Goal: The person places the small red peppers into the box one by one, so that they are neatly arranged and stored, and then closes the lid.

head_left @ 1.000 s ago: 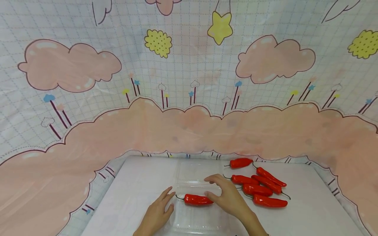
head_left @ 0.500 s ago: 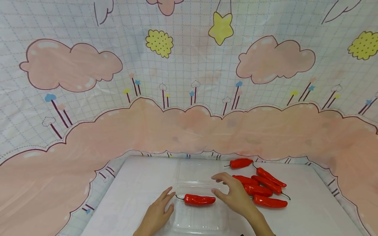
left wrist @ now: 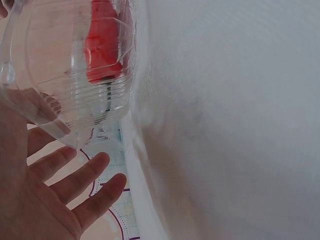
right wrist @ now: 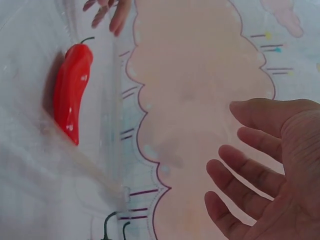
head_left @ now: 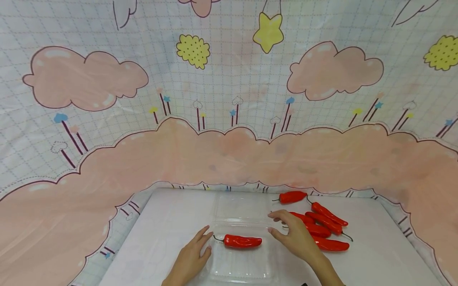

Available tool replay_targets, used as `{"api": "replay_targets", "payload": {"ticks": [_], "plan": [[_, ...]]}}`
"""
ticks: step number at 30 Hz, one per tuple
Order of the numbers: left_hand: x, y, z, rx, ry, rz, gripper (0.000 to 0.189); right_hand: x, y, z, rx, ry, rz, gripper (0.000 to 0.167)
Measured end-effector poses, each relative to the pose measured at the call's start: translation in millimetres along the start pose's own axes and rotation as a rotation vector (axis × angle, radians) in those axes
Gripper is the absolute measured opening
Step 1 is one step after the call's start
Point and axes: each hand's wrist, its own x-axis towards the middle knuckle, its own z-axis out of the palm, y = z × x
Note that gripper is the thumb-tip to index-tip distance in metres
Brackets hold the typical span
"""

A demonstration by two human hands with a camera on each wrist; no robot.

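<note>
One red chili pepper (head_left: 242, 241) lies crosswise in the clear plastic clamshell box (head_left: 239, 270), its green stem toward the left. My left hand (head_left: 191, 256) is at the box's left side with fingers spread; in the left wrist view the fingers (left wrist: 82, 182) are at the clear wall, and contact is hard to tell. My right hand (head_left: 295, 236) hovers between the box and the loose peppers, holding nothing. From the right wrist view, its fingers (right wrist: 245, 170) look loosely bent and apart from the pepper (right wrist: 73, 92).
Several more red peppers (head_left: 330, 244) lie on the white table (head_left: 379, 254) right of the box, partly hidden by the right hand. The box's lid (head_left: 239, 206) lies folded back at the far side. A printed cloth (head_left: 229, 155) hangs behind the table.
My right hand has let go of the pepper in the box and moved right, toward the loose peppers. The left hand has stayed where it was.
</note>
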Motion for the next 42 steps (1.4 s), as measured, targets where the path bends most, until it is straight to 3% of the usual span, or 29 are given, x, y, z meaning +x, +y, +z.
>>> {"api": "replay_targets", "payload": {"ticks": [7, 30, 42], "plan": [[0.3, -0.1, 0.6, -0.002, 0.016, 0.012, 0.041, -1.6, 12, -5, -0.018, -0.007, 0.057, 0.042], [-0.4, -0.9, 0.5, -0.002, 0.007, 0.002, 0.041, -12.3, 70, -22, -0.047, 0.013, 0.089, 0.042], [-1.1, 0.2, 1.3, -0.015, 0.009, -0.011, 0.041, -19.4, 84, -29, -0.067, 0.008, 0.145, 0.043]]}}
